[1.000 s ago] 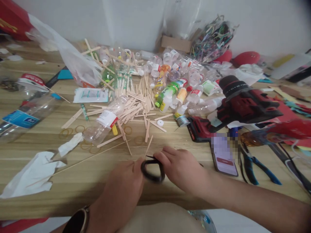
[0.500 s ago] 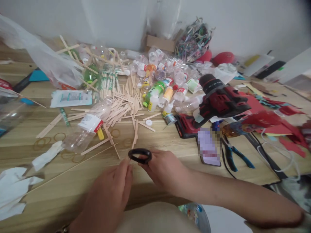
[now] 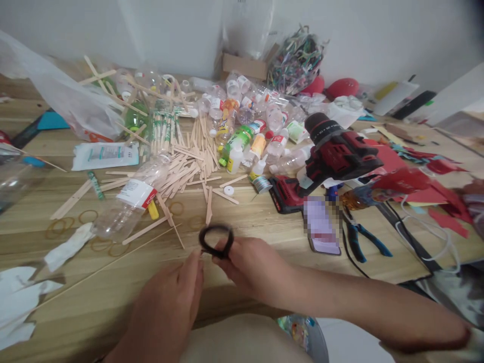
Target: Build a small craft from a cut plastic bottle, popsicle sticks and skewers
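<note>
Low in the middle of the view, my right hand [image 3: 253,269] is closed on a black ring [image 3: 216,241] that looks like a thin roll of tape. The ring stands tilted above the table, with its far side blurred. My left hand [image 3: 168,292] is closed just to the left, fingers pressed together and the fingertips close to the ring's near edge. A small dark bit shows between those fingertips and the ring; what the left fingers pinch is mostly hidden. Beyond the hands lie wooden craft sticks [image 3: 181,174] and a clear plastic bottle [image 3: 124,209] on its side.
To the right are a red cordless drill [image 3: 340,151], a phone [image 3: 321,227] and blue-handled pliers [image 3: 365,242]. Small bottles [image 3: 242,138] crowd the back. Rubber bands [image 3: 60,227], white tissue [image 3: 17,297] and a long thin stick [image 3: 102,267] lie left. A bin [image 3: 315,338] stands below.
The black ring has tipped up, so its opening shows wider. Both hands stay close together. The whole view has shifted slightly, with table things appearing a little further left.
</note>
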A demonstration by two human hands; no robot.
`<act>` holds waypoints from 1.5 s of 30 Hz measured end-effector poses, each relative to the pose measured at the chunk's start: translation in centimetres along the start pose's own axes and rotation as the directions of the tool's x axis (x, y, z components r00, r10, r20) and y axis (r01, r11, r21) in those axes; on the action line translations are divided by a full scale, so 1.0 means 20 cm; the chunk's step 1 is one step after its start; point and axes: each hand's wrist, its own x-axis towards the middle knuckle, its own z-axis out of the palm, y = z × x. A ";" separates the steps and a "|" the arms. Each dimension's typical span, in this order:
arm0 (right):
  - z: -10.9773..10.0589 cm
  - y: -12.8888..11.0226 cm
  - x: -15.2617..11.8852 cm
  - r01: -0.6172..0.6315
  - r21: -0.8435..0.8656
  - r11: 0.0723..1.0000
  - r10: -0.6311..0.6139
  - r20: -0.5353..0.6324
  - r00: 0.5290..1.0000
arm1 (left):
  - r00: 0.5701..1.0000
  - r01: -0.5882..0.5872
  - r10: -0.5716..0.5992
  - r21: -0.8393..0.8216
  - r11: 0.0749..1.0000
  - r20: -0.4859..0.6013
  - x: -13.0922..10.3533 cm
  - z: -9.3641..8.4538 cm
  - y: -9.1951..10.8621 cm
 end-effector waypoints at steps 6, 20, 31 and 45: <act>-0.02 -0.01 0.01 0.002 0.046 0.999 -0.003 0.032 0.999 | 0.998 -0.012 0.014 0.027 1.000 -0.069 0.06 -0.04 0.03; -0.02 0.01 0.03 0.040 -0.241 0.970 -0.050 -0.035 0.998 | 1.000 0.019 -0.019 0.023 1.000 0.011 0.02 0.07 -0.04; -0.01 0.02 0.04 0.022 -0.108 0.994 -0.025 -0.028 0.999 | 0.999 0.022 -0.019 0.055 0.998 -0.045 0.09 -0.02 0.02; 0.01 0.03 -0.01 0.150 -0.273 0.950 -0.212 -0.216 0.953 | 0.992 0.100 -0.106 0.082 0.992 0.070 0.05 -0.03 0.06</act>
